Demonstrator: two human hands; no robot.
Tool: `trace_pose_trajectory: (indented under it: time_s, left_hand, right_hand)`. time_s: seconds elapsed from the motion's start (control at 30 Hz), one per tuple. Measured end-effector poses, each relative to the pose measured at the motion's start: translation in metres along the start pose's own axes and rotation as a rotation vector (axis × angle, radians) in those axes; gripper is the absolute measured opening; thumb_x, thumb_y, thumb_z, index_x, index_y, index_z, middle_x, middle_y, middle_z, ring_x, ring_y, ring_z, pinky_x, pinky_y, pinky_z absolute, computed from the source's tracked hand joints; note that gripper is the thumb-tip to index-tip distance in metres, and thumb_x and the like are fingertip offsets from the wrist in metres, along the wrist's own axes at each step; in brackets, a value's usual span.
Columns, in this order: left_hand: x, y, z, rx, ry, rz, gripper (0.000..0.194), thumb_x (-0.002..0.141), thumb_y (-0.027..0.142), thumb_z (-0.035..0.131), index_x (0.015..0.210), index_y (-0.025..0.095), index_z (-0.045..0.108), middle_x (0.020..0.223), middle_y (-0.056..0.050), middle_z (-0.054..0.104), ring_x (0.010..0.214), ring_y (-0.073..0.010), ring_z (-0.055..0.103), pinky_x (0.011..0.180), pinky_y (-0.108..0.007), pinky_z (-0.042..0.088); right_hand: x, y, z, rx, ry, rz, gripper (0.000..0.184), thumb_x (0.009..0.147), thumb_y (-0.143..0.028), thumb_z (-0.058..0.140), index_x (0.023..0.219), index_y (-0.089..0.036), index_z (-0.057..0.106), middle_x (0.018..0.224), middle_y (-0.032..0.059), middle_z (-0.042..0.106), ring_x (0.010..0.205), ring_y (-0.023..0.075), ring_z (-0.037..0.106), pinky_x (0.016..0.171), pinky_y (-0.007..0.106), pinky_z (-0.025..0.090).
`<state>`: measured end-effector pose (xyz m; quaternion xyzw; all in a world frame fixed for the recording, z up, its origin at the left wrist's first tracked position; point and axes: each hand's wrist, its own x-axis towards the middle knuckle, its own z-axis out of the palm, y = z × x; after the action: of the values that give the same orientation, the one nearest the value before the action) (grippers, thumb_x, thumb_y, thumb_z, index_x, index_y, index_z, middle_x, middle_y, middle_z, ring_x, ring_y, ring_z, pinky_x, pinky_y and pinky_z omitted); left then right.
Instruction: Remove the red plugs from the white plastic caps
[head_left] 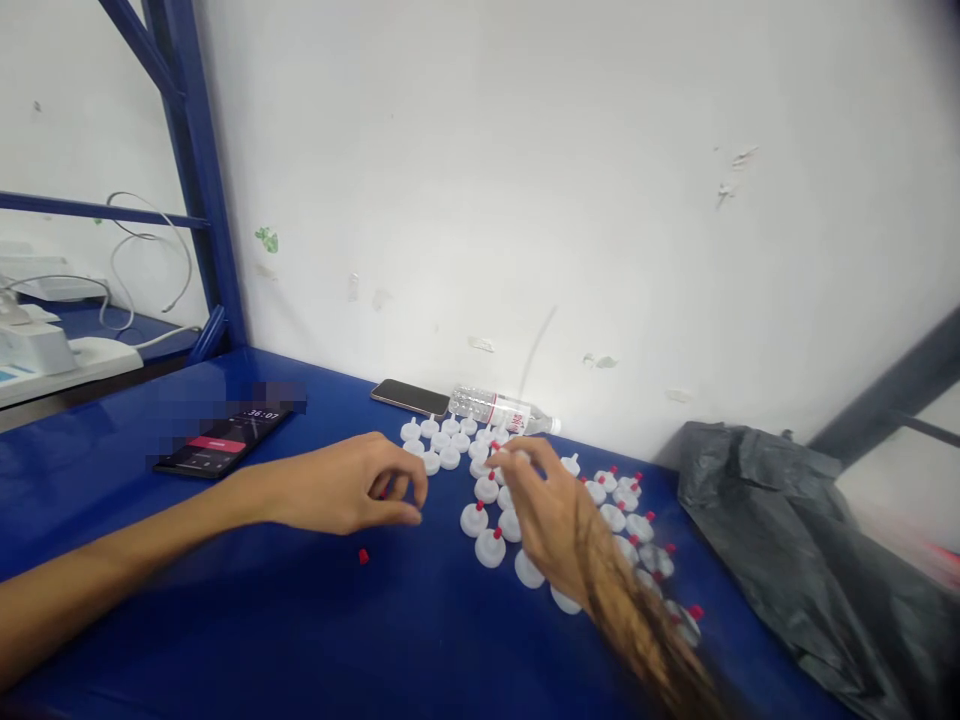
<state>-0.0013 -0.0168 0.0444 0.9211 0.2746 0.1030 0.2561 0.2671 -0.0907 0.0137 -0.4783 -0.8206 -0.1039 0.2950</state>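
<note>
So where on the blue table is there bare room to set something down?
The widest patch of blue table is at the front, below the loose red cap and left of the white pieces. A smaller one separates the lit phone from the dark phone. It's crowded around the right hand, where white pieces spread toward the black bag.

A scuffed white wall (pixel 465 200), patchily chipped, rises along the far edge of a blue tabletop (pixel 262 630); a blue frame (pixel 198 170) stands at far left.
</note>
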Motion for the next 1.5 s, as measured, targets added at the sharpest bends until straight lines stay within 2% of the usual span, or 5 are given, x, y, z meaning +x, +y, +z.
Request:
trace_pose_trajectory:
  time_s: [0.13, 0.37, 0.83, 1.1, 1.5]
  left_hand:
    - [-0.007, -0.004, -0.014, -0.067, -0.215, -0.115, 0.014, 0.080, 0.036, 0.077, 0.087, 0.025, 0.073, 0.067, 0.004, 0.062, 0.058, -0.0132, 0.055, 0.049, -0.022, 0.039]
    - [-0.005, -0.010, -0.004, 0.003, -0.271, -0.119, 0.005, 0.081, 0.030, 0.075, 0.083, 0.025, 0.074, 0.073, 0.003, 0.066, 0.064, -0.0135, 0.059, 0.057, -0.023, 0.041]
    - [0.003, -0.015, 0.038, 0.291, 0.151, 0.190, 0.010, 0.094, 0.021, 0.053, 0.101, 0.024, 0.060, 0.095, 0.003, 0.068, 0.066, -0.0118, 0.057, 0.067, -0.028, 0.037]
    - [0.005, -0.024, 0.047, 0.293, 0.206, 0.224, 0.010, 0.097, 0.022, 0.051, 0.102, 0.026, 0.058, 0.091, 0.005, 0.069, 0.066, -0.0116, 0.058, 0.064, -0.028, 0.035]
    - [0.009, -0.033, 0.054, 0.280, 0.324, 0.257, 0.009, 0.102, 0.025, 0.053, 0.104, 0.025, 0.062, 0.097, 0.003, 0.070, 0.067, -0.0084, 0.060, 0.061, -0.023, 0.039]
  right_hand:
    - [-0.002, 0.034, -0.006, -0.089, 0.072, 0.130, 0.037, 0.102, -0.019, 0.038, 0.136, -0.024, 0.055, 0.127, 0.0102, 0.064, 0.113, 0.0259, 0.064, 0.098, 0.044, 0.054]
    - [-0.012, 0.068, 0.002, -0.258, -0.095, 0.181, 0.037, 0.103, -0.021, 0.038, 0.129, -0.017, 0.064, 0.127, 0.0125, 0.071, 0.125, 0.0303, 0.061, 0.111, 0.050, 0.043]
    - [-0.014, 0.058, -0.008, -0.252, -0.366, 0.245, 0.040, 0.102, -0.022, 0.035, 0.124, -0.025, 0.069, 0.132, 0.0034, 0.071, 0.135, 0.0345, 0.055, 0.113, 0.064, 0.039]
    - [-0.020, 0.087, -0.005, -0.286, -0.248, 0.296, 0.043, 0.106, -0.030, 0.030, 0.128, -0.023, 0.066, 0.128, 0.0085, 0.072, 0.124, 0.0286, 0.062, 0.112, 0.056, 0.041]
    - [-0.020, 0.086, -0.012, -0.262, -0.128, 0.254, 0.033, 0.105, -0.033, 0.041, 0.120, -0.024, 0.068, 0.122, 0.0102, 0.074, 0.121, 0.0315, 0.065, 0.108, 0.060, 0.044]
